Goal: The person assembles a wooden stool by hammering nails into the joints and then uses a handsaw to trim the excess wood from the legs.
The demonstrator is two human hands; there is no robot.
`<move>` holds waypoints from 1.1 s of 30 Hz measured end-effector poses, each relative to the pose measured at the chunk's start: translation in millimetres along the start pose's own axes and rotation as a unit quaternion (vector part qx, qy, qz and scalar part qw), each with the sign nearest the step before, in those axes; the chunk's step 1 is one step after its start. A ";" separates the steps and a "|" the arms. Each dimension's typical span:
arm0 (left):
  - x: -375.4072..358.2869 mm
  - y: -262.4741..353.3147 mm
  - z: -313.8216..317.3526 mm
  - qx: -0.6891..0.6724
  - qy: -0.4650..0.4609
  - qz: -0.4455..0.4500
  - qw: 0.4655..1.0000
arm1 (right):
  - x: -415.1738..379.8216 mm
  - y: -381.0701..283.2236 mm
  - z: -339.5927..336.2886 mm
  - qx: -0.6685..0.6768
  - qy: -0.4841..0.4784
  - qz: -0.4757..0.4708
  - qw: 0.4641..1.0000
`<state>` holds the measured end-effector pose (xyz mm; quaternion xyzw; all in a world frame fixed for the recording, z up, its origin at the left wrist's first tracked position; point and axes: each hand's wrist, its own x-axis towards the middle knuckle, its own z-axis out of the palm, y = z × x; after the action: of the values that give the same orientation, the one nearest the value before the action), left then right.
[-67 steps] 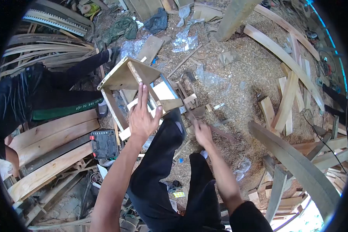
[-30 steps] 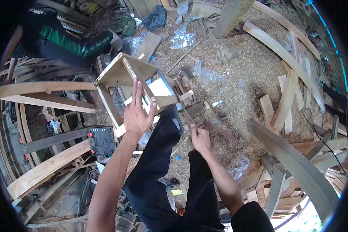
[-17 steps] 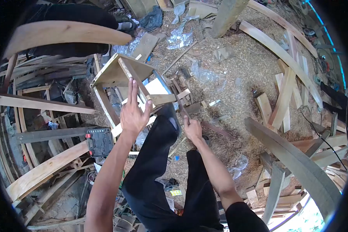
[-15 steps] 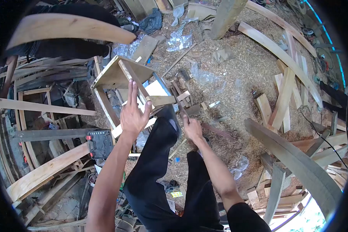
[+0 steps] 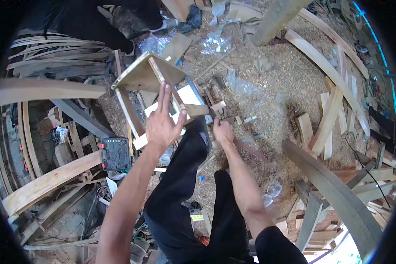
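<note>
A small wooden frame (image 5: 130,112) with a solid panel at its far end leans by my left knee. My left hand (image 5: 163,127) lies on its middle bar, two fingers stretched along the wood and the thumb spread toward a short crosspiece (image 5: 196,110). Just right of that crosspiece, my right hand (image 5: 223,131) is closed around a thin dark tool handle, mostly hidden by the fingers; its working end cannot be made out.
A dark case of bits (image 5: 115,154) lies at left among curved boards (image 5: 53,182). Stacked timber (image 5: 325,119) and a thick curved beam (image 5: 334,189) stand at right. Wood shavings and plastic scraps cover the floor. Another person's dark-clothed legs (image 5: 110,31) are at upper left.
The view has shifted, so the frame and both hands appear farther right. My right hand sits slightly higher, near the crosspiece. The other person's curved board at upper left is gone from there.
</note>
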<state>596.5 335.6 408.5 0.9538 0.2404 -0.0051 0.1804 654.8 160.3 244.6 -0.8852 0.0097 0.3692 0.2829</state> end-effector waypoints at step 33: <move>-2.6 6.6 -8.3 0.000 -0.016 -0.033 0.999 | -84.9 41.3 -54.0 0.005 -0.017 -0.084 0.996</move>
<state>596.6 331.9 418.7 0.9451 0.2689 -0.0269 0.1836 618.7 81.9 310.9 -0.8751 -0.0674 0.3591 0.3174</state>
